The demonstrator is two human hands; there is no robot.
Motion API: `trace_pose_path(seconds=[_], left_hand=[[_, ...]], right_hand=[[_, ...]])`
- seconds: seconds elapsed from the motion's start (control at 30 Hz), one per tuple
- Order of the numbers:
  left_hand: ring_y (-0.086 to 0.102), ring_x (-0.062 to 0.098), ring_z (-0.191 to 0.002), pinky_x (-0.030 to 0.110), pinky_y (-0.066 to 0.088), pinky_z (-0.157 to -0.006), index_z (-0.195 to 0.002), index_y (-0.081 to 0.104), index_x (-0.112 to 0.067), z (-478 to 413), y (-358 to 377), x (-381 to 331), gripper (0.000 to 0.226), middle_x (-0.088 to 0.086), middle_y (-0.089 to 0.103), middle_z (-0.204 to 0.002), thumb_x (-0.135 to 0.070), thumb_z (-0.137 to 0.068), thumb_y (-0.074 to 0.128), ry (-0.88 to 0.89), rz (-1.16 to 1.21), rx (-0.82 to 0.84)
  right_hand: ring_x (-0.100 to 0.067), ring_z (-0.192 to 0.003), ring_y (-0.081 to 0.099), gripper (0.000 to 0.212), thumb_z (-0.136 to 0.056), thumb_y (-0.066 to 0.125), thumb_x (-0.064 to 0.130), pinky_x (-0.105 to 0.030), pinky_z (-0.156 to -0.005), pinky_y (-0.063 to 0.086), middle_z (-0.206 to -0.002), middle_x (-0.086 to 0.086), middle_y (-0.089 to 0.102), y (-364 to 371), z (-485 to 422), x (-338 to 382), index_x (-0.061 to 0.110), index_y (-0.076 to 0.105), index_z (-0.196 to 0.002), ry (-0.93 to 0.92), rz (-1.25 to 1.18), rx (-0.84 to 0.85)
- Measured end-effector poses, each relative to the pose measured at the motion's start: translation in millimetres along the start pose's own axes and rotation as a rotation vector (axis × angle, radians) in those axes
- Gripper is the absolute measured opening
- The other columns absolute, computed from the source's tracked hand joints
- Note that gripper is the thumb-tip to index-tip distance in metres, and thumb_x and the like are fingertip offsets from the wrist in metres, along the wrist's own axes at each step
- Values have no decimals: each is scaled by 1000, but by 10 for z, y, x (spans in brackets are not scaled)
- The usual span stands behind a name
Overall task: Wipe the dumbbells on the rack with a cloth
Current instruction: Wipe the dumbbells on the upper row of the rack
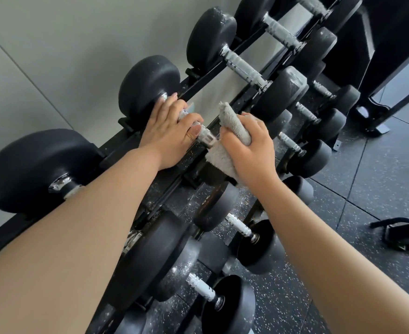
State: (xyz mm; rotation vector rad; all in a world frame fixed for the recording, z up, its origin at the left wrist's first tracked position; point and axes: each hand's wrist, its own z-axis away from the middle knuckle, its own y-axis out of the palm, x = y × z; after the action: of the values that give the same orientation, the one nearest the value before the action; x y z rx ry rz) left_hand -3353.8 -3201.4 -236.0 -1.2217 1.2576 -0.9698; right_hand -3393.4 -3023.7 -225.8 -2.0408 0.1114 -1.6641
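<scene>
Left grip [169,133]: my fingers curled round the handle of a top-row dumbbell [148,85] on the rack [172,174]. Right grip [249,150]: clamped on the grey cloth [233,126], just right of that handle.
</scene>
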Motion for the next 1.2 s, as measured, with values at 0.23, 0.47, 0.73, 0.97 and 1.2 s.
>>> trace_pose_path(seconds=[0.23,0.47,0.73,0.97,1.2], left_hand=[[27,21,-142,39,5,-120,-105,61,-17,-100,-213,-109,48,2,54,-134,-39,-104,19,-161,138,-56],[46,15,-126,41,36,-107,-131,54,-25,-41,-353,-747,97,-4,56,-130,-92,-67,24,-382,776,45],[65,18,-85,43,53,-79,-100,63,-22,-37,-304,-912,42,-4,68,-88,-60,-91,47,-346,711,36],[56,15,-67,21,43,-59,-88,66,-1,-329,-252,-982,29,5,63,-74,-29,-93,60,-322,821,-119],[39,7,-50,27,31,-53,-63,56,-13,-484,-138,-834,32,-5,45,-51,-26,-92,63,-387,756,-175]], right_hand=[[-17,-108,62,68,-93,39,68,-43,-96,49,-118,-5,66,-174,-277,78,11,55,-127,225,-160,210],[-29,-112,56,92,-71,49,75,-47,-89,47,-146,4,38,-160,-116,-145,41,19,-151,591,-651,161],[-25,-79,68,47,-89,63,52,-42,-79,57,-88,-11,70,-329,-128,-202,7,69,-100,715,-628,104],[-12,-81,63,28,-93,63,43,-27,-71,53,-91,1,65,-394,-330,-234,16,58,-99,461,-399,-16],[-11,-91,61,20,-96,60,39,-27,-79,53,-98,8,61,-538,-579,-232,22,57,-105,275,-304,19]])
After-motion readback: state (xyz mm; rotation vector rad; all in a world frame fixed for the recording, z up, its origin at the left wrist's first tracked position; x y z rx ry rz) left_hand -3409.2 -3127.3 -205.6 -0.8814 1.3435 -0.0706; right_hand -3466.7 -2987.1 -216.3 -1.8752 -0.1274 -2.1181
